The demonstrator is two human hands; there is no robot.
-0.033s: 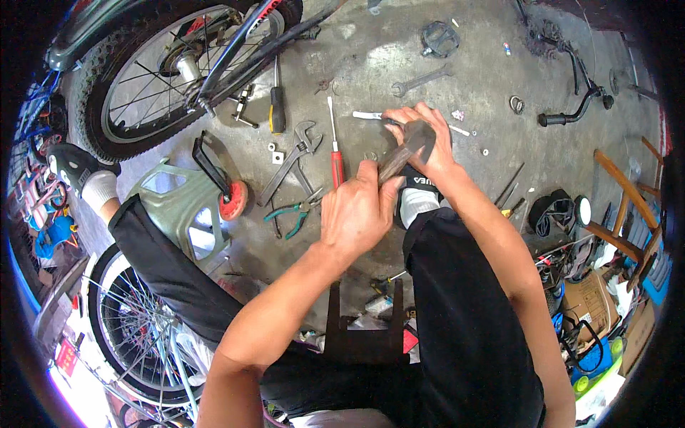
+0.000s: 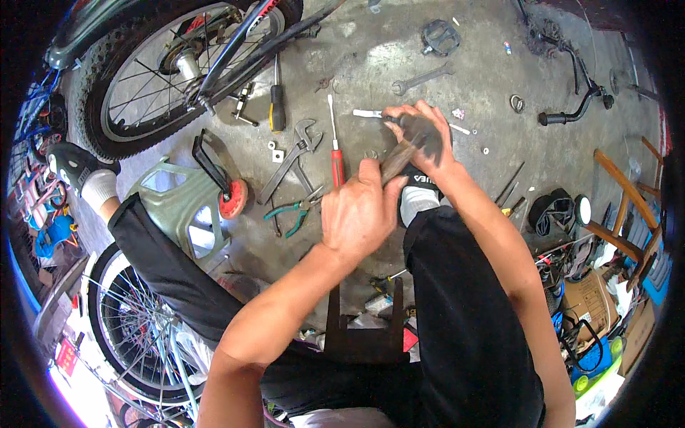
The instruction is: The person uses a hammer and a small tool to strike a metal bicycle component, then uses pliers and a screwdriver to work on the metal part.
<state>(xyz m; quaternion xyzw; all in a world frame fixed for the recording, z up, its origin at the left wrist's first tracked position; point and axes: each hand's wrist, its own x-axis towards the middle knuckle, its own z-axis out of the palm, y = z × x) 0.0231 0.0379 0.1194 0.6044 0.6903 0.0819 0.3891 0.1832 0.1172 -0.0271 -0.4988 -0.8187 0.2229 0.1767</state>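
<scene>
My left hand is closed around the wooden handle of a hammer. Its dark head, smeared by motion, lies over my right palm. My right hand grips a narrow piece with a flat silver end and a dark part; the hammer and my fingers cover most of it, so its kind stays unclear. Nearest my left hand on the floor are a red-handled screwdriver, teal-handled pliers and an adjustable wrench. My right shoe is partly hidden under both hands.
A bicycle wheel stands at upper left, near a green plastic stool. A pedal and an open-end wrench lie ahead. Handlebars rest far right, with a wooden-framed chair and a cardboard box nearer.
The hammer head has shifted slightly to the right over my right hand and looks more blurred. My left hand has moved a little with it; my right hand stays almost in place.
</scene>
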